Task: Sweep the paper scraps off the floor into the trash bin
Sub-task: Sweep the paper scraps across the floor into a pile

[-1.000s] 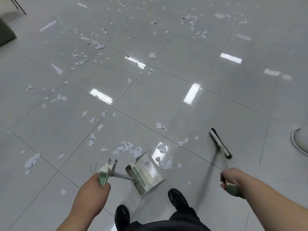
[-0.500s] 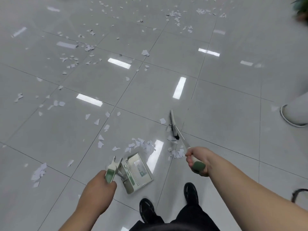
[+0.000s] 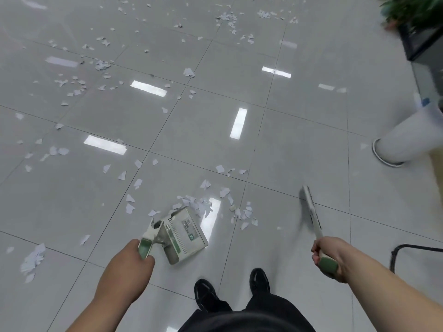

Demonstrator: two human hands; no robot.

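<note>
Your left hand (image 3: 127, 267) and your right hand (image 3: 333, 257) make two in view. You hold one dustpan (image 3: 184, 236) and one broom (image 3: 311, 212). Below, a left shoe (image 3: 206, 295) and a right shoe (image 3: 260, 281) make two, both black. There is one white trash bin (image 3: 402, 142), blurred, and one potted plant (image 3: 412, 8). The paper scraps (image 3: 199, 209) are too many to count: dozens, both loose and in clusters.

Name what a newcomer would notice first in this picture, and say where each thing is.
White scraps litter the grey floor, thickest just beyond the dustpan at lower centre. The left hand grips its handle; the right hand holds a broom at the right.
</note>
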